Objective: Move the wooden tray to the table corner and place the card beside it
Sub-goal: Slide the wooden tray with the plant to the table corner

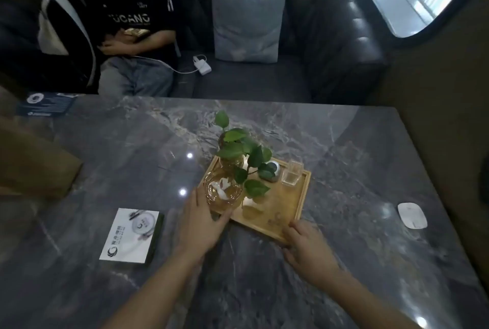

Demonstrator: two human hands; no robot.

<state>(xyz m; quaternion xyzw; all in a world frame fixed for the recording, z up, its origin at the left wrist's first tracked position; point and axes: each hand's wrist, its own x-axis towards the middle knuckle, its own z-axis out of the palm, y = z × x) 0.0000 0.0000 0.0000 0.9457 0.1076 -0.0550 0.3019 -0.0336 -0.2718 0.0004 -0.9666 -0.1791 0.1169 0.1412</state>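
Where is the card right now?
In the head view, the card lies flat on the table, left of the wooden tray and beside the left hand.

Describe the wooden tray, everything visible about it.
The wooden tray is a light, square, shallow board with a low raised rim, lying flat and turned at an angle near the middle of the marble table. It carries an amber glass bowl, a leafy plant in a glass vase, a small clear glass and a round grey item. The left hand holds its near-left edge, the right hand its near corner.
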